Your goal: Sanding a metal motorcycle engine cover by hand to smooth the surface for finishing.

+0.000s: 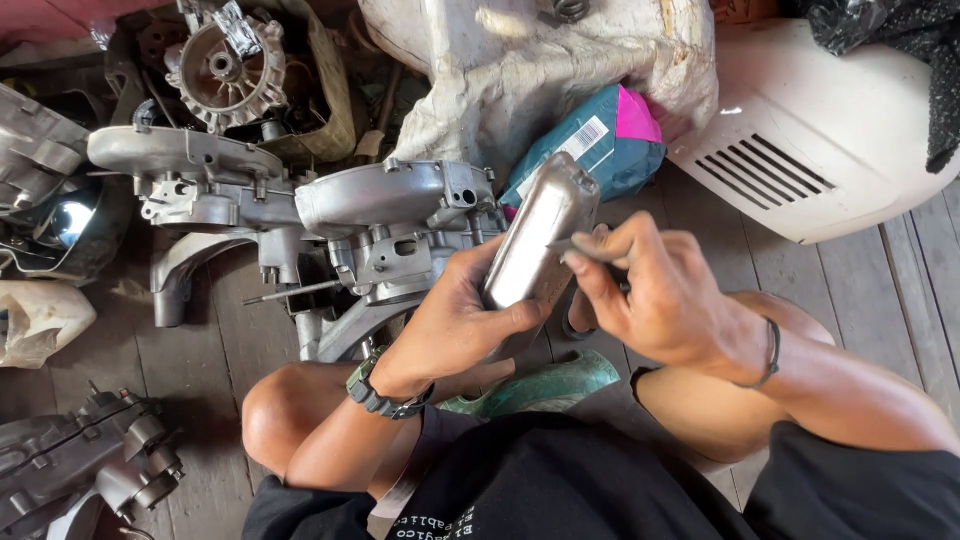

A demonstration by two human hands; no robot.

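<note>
Seated on wooden plank floor [880,290], knees up, view straight down.

Far left, 9 o'clock: pale crumpled bag [35,320] on the boards; above it a dark chrome-lined part [60,225]. At 7 o'clock, a grey engine assembly [80,470], partly out of view.

At 11 o'clock: finned round flywheel housing [225,75], upright among dark parts. Below it, running toward centre, a bare aluminium engine case [370,215] lying on the floor, a thin rod sticking out on its left side.

Left hand [455,325], centre: wrist carries a dark watch [385,395]. Fingers and thumb closed around the lower end of a shiny silver metal cover [535,240], thumb across its front face. The cover is oblong with rounded corners, held tilted with its top toward 1 o'clock, just in front of the engine case and off the floor.

Beneath the hands, 6 o'clock: a green curved part [545,385] between the knees.

At 12 o'clock: white wrapped bulk [540,70]; a teal and pink package [600,140] leans just behind the cover.

Right hand [660,300]: thin black bracelet [772,355] at the wrist. Fingers pinched together on a small thin grey strip [575,245], its tip touching the cover's right edge. What the strip is, cannot tell.

At 2 o'clock: white scooter side panel [800,130] with slotted vents, resting on the boards.
</note>
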